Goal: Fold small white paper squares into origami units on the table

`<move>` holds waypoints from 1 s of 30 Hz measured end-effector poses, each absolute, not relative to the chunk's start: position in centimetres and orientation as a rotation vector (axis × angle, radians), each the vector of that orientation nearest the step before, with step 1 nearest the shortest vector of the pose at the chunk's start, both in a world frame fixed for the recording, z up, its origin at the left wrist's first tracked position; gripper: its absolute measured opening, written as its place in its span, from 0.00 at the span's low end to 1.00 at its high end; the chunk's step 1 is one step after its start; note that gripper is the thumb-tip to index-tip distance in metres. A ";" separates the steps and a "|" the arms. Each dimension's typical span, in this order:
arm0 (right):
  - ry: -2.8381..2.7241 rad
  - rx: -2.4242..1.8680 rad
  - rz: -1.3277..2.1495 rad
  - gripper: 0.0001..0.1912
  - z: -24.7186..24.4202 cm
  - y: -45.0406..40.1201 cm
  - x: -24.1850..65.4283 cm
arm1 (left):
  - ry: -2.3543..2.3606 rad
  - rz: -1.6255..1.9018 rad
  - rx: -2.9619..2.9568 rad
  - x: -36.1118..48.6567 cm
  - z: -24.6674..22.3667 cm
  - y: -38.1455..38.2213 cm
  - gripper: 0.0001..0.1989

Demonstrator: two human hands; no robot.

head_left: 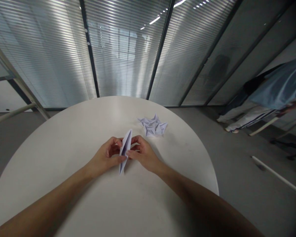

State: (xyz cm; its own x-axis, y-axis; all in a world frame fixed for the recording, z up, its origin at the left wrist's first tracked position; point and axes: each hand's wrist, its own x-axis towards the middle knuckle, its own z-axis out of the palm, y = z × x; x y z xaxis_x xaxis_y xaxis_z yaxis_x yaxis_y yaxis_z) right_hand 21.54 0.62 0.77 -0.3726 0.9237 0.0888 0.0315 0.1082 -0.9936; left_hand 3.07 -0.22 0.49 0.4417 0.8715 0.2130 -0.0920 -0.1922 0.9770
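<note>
Between my hands stands a folded piece of white paper [126, 142], long and narrow, pointed at its top and bottom ends, with a gap showing along its middle. My left hand [110, 153] pinches its left side, the thumb lying on the near edge. From the right, my right hand [140, 151] grips it with the thumb pressed at the opening and the fingers curled behind. Part of the paper is hidden by my fingers. Just beyond my right hand, several folded white paper pieces [153, 125] with sharp points lie grouped together on the table.
The round white table [88, 118] has a curved edge close to a glass partition [123, 49] with blinds. On the right, people [273, 85] stand beyond the table. A pale frame [32, 95] is at the left, and a white pole [276, 174] is at the lower right.
</note>
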 end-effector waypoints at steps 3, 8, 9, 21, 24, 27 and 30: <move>-1.596 -0.940 1.315 0.19 0.8 0.4 21.6 | 0.758 1.016 1.487 3.0 0.6 -0.2 0.15; -1.647 -0.971 1.233 0.21 0.5 0.5 21.7 | 0.858 1.035 1.507 2.6 0.5 -0.1 0.12; -1.648 -0.985 1.221 0.21 0.3 0.6 21.8 | 0.897 1.039 1.518 2.5 0.4 -0.1 0.12; -2.162 -1.009 0.633 0.16 0.0 1.9 23.8 | 1.081 0.869 2.392 0.4 -0.3 1.0 0.13; -2.427 -0.909 0.459 0.17 0.3 2.2 25.0 | 0.917 0.724 2.618 -0.4 -0.2 1.3 0.14; -2.632 -0.858 0.319 0.17 0.7 2.2 25.5 | 0.871 0.571 2.767 -0.7 0.3 1.2 0.14; -2.735 -0.847 0.232 0.17 1.2 1.9 25.5 | 0.891 0.469 2.873 -0.6 0.9 0.9 0.14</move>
